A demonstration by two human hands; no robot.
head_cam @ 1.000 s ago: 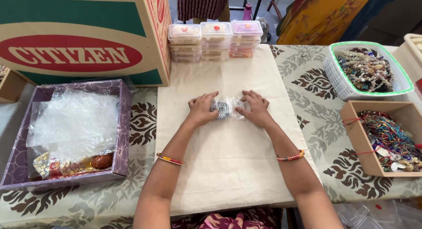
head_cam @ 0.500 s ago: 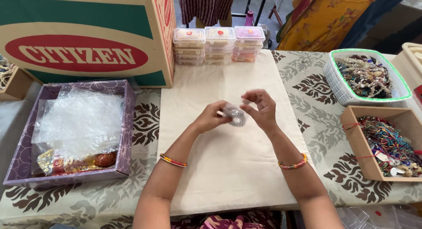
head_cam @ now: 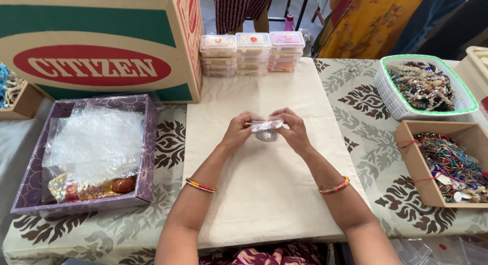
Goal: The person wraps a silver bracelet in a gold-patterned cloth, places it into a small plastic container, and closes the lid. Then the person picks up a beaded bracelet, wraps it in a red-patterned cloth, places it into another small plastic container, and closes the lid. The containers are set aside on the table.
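Observation:
Both of my hands meet over the middle of a cream cloth [head_cam: 264, 194]. My left hand [head_cam: 239, 130] and my right hand [head_cam: 292, 129] pinch the two ends of a small clear plastic pouch [head_cam: 266, 126], held a little above the cloth. A small round silver ornament [head_cam: 266, 136] hangs in the pouch's lower part. Each wrist wears a thin bangle.
A large cardboard carton [head_cam: 101, 46] stands at the back left. A purple tray [head_cam: 147, 143] with bubble wrap lies on the left. Stacks of small clear boxes [head_cam: 251, 52] stand at the back. A white basket [head_cam: 391, 100] and a wooden box [head_cam: 414, 166] of beads are on the right.
The pouch lay under my hands on the cloth a second ago. I have lifted it and now hold it stretched between my fingertips.

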